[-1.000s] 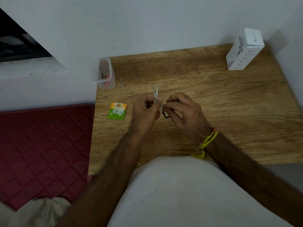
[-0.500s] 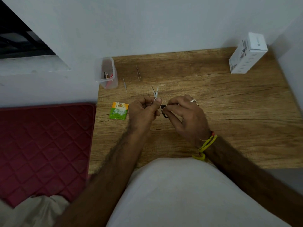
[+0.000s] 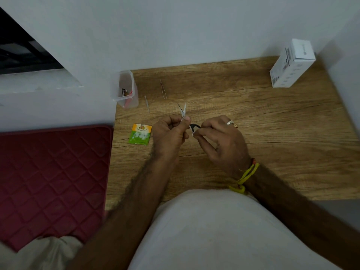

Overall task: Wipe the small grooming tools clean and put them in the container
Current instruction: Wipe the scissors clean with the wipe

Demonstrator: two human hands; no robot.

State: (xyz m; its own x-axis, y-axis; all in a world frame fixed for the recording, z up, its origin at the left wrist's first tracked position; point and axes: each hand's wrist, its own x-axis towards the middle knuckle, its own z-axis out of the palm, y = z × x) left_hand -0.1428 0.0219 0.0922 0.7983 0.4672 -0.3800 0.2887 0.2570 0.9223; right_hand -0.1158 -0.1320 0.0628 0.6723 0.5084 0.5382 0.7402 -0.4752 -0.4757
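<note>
My left hand (image 3: 168, 136) pinches a small pair of scissors (image 3: 183, 112) at the pivot, fingers curled round it, blades parted and pointing away from me. My right hand (image 3: 220, 140) pinches the black handle loop (image 3: 194, 127), with something white at the fingertips. Both hands hover over the middle of a wooden table (image 3: 253, 123). A clear container (image 3: 124, 89) stands at the table's far left corner, holding a few tools. Tweezers (image 3: 163, 89) and a thin stick (image 3: 147, 104) lie near it. A green sachet (image 3: 140, 134) lies just beside my left hand. A white box (image 3: 291, 64) stands at the far right, with bare wood between.
</note>
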